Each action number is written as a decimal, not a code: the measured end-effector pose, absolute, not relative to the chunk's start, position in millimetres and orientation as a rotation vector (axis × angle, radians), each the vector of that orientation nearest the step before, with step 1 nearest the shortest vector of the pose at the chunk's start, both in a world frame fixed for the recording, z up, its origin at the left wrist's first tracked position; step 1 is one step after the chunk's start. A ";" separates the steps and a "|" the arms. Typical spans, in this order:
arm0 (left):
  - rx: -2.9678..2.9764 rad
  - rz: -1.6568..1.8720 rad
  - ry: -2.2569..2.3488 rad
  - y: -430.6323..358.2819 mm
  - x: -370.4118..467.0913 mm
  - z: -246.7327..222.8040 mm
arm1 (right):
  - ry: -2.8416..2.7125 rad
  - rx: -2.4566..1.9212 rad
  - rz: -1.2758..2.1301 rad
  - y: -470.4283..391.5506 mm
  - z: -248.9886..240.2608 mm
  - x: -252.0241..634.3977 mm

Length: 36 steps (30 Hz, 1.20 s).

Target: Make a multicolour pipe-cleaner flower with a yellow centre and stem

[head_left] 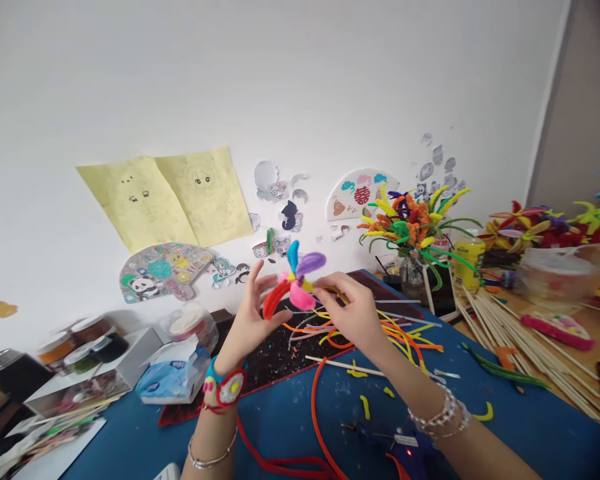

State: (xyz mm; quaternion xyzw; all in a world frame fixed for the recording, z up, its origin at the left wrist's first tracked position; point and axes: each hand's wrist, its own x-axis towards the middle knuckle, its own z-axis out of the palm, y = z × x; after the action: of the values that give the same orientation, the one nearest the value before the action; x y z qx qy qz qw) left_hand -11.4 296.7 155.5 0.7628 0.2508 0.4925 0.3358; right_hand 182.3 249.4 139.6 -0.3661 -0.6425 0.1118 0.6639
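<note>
My right hand [353, 310] pinches the stem of a pipe-cleaner flower [300, 293] above the table. Blue, purple, pink and red petals fan out around its yellow centre. At the flower's left side is my left hand [255, 310], fingers apart, with the red petal between thumb and fingers; whether it touches the petal I cannot tell. Below the hands lie loose orange and yellow pipe cleaners [403, 333] on a dark mat. A blue glue gun [405, 443] with a red light rests near the front edge.
Wooden sticks [525, 347] cover the right side, near a vase of pipe-cleaner flowers [413, 223] and a yellow bottle [467, 263]. A tissue pack [173, 373] and paint jars [87, 333] stand left. Red pipe cleaners [290, 463] lie in front. Drawings [165, 200] hang on the wall.
</note>
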 end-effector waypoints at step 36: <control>1.527 1.179 0.526 280.7 6.1 137.0 | -1.543 -0.549 1.599 261.0 130.9 195.0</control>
State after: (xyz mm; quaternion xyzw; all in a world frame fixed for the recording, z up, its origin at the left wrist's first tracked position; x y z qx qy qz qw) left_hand 6.1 280.7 137.0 0.6425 0.2212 0.4963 0.5404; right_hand 195.0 261.0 130.9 -0.2182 -0.6137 0.6361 0.4136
